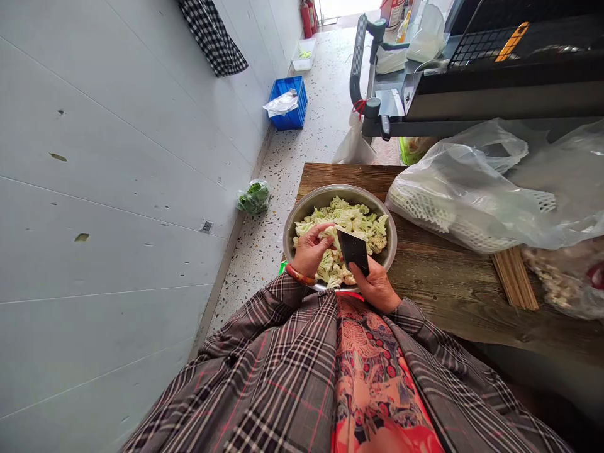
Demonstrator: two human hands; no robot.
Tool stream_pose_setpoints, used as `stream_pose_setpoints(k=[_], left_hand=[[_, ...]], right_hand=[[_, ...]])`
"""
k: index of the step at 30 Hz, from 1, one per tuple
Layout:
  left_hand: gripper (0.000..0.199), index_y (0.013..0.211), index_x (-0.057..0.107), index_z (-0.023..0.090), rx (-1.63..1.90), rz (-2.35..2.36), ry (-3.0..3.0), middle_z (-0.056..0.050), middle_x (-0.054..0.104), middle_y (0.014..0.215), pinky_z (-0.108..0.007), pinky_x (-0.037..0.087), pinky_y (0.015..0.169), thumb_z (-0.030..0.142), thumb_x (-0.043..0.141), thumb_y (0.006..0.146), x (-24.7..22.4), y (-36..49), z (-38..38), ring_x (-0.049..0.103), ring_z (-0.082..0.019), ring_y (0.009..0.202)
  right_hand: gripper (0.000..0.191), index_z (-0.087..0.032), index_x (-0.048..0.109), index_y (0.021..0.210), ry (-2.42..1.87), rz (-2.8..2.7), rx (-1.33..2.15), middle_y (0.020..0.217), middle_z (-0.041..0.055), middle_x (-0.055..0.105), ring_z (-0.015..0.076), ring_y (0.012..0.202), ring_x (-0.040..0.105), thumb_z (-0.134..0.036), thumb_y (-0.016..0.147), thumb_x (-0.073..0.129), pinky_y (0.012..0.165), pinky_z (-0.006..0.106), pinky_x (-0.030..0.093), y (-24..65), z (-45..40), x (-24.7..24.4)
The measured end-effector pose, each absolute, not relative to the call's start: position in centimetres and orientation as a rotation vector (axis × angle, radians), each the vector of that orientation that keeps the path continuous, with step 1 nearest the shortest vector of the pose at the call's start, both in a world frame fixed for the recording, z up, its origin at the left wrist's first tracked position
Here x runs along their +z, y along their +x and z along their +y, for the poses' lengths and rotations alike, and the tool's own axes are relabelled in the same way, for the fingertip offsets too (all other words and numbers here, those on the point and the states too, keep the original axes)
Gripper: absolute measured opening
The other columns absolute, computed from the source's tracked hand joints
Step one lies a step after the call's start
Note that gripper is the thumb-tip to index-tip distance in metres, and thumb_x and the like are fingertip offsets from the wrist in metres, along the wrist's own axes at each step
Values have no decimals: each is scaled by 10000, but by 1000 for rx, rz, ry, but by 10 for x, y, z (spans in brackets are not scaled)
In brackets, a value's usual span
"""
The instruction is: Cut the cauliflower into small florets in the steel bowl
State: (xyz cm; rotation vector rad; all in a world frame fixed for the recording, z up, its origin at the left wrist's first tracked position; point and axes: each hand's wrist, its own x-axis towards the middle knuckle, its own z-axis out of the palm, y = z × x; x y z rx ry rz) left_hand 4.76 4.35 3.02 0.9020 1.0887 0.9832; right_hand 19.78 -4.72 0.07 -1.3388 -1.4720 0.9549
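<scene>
A round metal bowl [289,234] filled with pale cauliflower florets [352,214] sits at the left end of a wooden table [425,277]. My right hand [376,283] grips a knife with a broad dark blade [353,248], held over the near part of the bowl. Just left of the blade, my left hand [311,250] is raised above the florets with its thumb and fingertips pinched together. A small pale piece shows by those fingertips, too small to make out clearly. A reddish bracelet circles my left wrist.
Clear plastic bags [472,182] and wooden sticks [514,280] lie on the table to the right. A cart [396,129] stands beyond. Bagged greens [255,197] and a blue crate [296,116] are on the floor beside the left wall.
</scene>
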Motion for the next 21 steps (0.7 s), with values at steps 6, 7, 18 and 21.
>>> stream_pose_setpoints(k=[6,7,18,21], left_hand=[[397,961,680,161,1025,1062,710,-12,685,886,-216,512,623,290,823,614,27,58,36,600,-88,690],[401,959,670,159,1019,1052,670,-9,683,871,-214,508,622,282,826,610,26,59,35,597,-83,677],[380,966,629,153,850,1069,937,-12,641,873,-225,513,669,315,795,664,18,41,39,611,-98,704],[388,1012,625,149,786,984,944,-25,642,875,-263,534,715,375,747,721,19,40,39,626,-114,725]], right_hand=[[261,-194,619,987,-1383,-1431,871,923,71,651,199,848,600,-367,953,426,783,321,480,193,-45,1],[259,-194,618,984,-1387,-1425,863,916,70,650,198,840,600,-366,952,427,779,320,480,193,-45,1],[271,-185,613,898,-1447,-1375,855,822,62,640,189,756,589,-392,939,443,716,304,476,197,-47,2],[268,-185,607,904,-1416,-1410,839,827,59,632,189,768,587,-389,944,438,728,306,481,198,-47,4]])
